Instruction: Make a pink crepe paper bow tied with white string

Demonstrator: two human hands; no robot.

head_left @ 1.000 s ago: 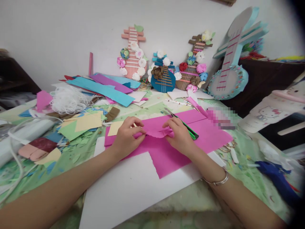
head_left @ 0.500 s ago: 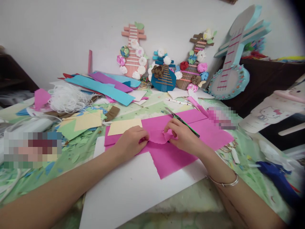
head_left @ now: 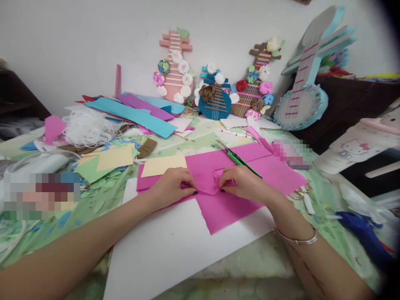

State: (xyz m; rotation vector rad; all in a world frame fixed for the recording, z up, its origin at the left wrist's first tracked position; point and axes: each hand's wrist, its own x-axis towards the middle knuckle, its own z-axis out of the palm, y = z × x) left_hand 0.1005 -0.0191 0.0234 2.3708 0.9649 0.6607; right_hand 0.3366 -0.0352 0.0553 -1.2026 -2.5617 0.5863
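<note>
A small piece of pink crepe paper (head_left: pixel 206 183) spans the gap between my hands. My left hand (head_left: pixel 175 183) pinches its left edge between thumb and fingers. Its right edge is pinched by my right hand (head_left: pixel 239 183), with the fingers curled. Larger pink crepe sheets (head_left: pixel 228 212) lie under both hands, over a white board (head_left: pixel 162 250). Just beyond my right hand, a green and black utility knife (head_left: pixel 239 158) rests on the pink paper with its blade out. A cream paper rectangle (head_left: pixel 164 166) lies beyond my left hand.
Paper-flower instruments (head_left: pixel 215 100) lean on the wall. White string (head_left: pixel 90 127), crepe strips (head_left: pixel 134 116) and paper scraps (head_left: pixel 115 158) cover the left side. At right are a tumbler (head_left: pixel 353 146), gold rings (head_left: pixel 300 193) and a blue tool (head_left: pixel 362 233), possibly a glue gun.
My right hand has lowered and turned, its fingertips now down near the paper's lower edge. My left thumb has shifted lower too. The small pink piece lies flatter between them.
</note>
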